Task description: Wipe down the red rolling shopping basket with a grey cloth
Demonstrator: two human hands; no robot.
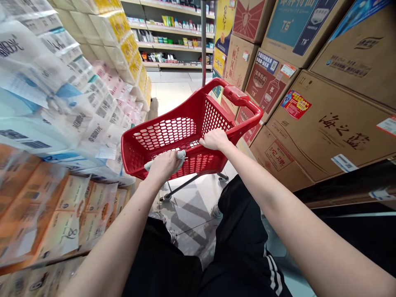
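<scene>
A red plastic shopping cart (173,117) with hole-patterned walls stands crosswise in front of me, its handle at the upper right. My left hand (163,167) is closed on a light grey cloth (180,160) and presses it against the near top rim. Part of the cloth is covered by the fingers. Further right along the same rim, my right hand (215,140) is closed around the edge, near the handle end. The basket's inside shows no goods.
Stacked cardboard cartons (334,123) line the right side. Plastic-wrapped paper packs (62,82) rise on the left, above orange packs (31,198). A grey metal pole (203,45) stands behind the cart. Shelves of bottles and tubes (176,39) lie beyond.
</scene>
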